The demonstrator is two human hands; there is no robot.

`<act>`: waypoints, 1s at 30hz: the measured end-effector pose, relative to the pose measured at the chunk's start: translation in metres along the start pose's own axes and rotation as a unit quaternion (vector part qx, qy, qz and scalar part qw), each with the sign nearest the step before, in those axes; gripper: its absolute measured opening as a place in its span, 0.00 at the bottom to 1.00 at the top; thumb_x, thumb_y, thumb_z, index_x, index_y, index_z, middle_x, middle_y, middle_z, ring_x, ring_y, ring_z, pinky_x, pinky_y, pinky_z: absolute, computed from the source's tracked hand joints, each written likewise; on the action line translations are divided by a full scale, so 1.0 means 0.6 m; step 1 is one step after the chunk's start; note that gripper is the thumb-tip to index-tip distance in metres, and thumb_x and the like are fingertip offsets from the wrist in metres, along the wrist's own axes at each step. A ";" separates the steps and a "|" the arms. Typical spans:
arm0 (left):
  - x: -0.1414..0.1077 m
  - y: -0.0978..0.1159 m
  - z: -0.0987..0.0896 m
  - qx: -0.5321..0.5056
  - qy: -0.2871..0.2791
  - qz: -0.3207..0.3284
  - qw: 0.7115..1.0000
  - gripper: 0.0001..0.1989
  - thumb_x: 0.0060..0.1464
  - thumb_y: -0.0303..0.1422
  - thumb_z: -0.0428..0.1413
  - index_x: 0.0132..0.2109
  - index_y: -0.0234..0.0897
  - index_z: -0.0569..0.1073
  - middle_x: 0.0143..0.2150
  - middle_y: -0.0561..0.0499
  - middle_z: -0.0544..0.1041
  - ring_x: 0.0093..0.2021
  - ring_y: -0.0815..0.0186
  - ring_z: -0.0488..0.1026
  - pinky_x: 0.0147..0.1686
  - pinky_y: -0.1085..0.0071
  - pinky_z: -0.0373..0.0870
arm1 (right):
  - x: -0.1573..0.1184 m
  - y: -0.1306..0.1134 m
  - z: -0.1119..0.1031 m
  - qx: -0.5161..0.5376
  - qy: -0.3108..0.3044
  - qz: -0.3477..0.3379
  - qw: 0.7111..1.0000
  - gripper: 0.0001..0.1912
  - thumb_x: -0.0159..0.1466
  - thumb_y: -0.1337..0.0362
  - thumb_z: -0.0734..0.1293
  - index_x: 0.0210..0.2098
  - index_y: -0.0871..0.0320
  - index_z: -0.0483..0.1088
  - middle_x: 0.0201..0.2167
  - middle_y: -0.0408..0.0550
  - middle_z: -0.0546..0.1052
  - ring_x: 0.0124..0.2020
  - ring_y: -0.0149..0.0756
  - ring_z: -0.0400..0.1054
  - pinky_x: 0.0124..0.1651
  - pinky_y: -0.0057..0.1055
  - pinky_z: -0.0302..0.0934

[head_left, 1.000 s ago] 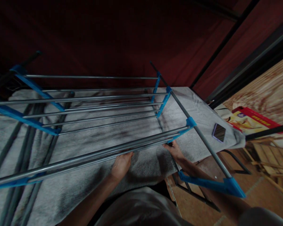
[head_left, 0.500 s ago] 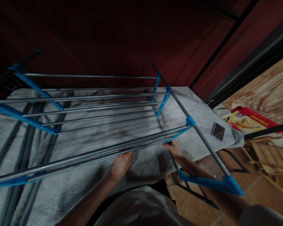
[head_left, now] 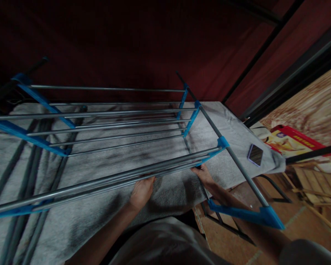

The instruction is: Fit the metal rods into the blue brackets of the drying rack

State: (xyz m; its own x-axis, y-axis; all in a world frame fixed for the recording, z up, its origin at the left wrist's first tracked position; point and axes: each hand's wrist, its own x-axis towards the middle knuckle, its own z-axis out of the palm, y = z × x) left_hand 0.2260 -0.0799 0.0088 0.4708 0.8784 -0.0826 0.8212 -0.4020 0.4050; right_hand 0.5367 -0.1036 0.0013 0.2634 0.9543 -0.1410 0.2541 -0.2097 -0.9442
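A rack of thin grey metal tubes and blue plastic end brackets lies across the grey cloth-covered table (head_left: 160, 197). My left hand (head_left: 142, 191) is closed around the lower metal tube (head_left: 99, 187) of the nearest tier, its fingertips hidden behind the tube. My right hand (head_left: 204, 176) closes at the lower end of the blue bracket (head_left: 209, 158) on that tier's right side. A dark tip shows by its fingers, and the exact grip is partly hidden. A long upright tube (head_left: 245, 175) passes over the right forearm to another blue bracket (head_left: 245, 215).
Several loose dark tubes (head_left: 24, 184) lie on the cloth at left. A phone (head_left: 255, 154) rests near the table's right end. Beyond it are a red and yellow box (head_left: 295, 141) and a wooden slatted piece (head_left: 314, 184). A dark red curtain (head_left: 113, 44) hangs behind.
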 end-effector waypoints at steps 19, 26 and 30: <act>-0.020 0.013 -0.001 -0.049 0.001 -0.008 0.999 0.18 0.67 0.25 0.46 0.57 0.38 0.76 0.56 0.43 0.79 0.59 0.58 0.74 0.62 0.59 0.68 | 0.035 0.034 -0.055 -0.083 -0.063 -0.066 0.992 0.16 0.54 0.46 0.74 0.35 0.48 0.80 0.37 0.50 0.83 0.43 0.53 0.77 0.54 0.53 0.70; -0.020 0.013 0.003 -0.043 0.024 -0.006 0.999 0.17 0.64 0.23 0.49 0.54 0.36 0.77 0.55 0.43 0.79 0.57 0.59 0.75 0.61 0.61 0.69 | 0.050 0.048 -0.083 -0.144 -0.133 -0.054 0.979 0.19 0.54 0.45 0.74 0.30 0.54 0.81 0.33 0.50 0.84 0.39 0.51 0.78 0.46 0.44 0.74; -0.024 0.014 0.000 -0.038 0.026 0.005 0.999 0.19 0.65 0.22 0.48 0.57 0.36 0.76 0.55 0.43 0.79 0.57 0.60 0.75 0.61 0.62 0.69 | 0.051 0.055 -0.086 -0.154 -0.133 -0.064 0.977 0.19 0.56 0.45 0.73 0.33 0.54 0.82 0.37 0.50 0.84 0.44 0.52 0.78 0.51 0.45 0.72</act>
State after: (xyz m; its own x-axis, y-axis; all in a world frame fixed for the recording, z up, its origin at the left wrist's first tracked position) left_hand 0.2261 -0.0961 0.0135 0.4595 0.8876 -0.0315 0.7892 -0.3918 0.4730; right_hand 0.6014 -0.0923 -0.0187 -0.0288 0.9898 -0.1393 0.5475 -0.1010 -0.8307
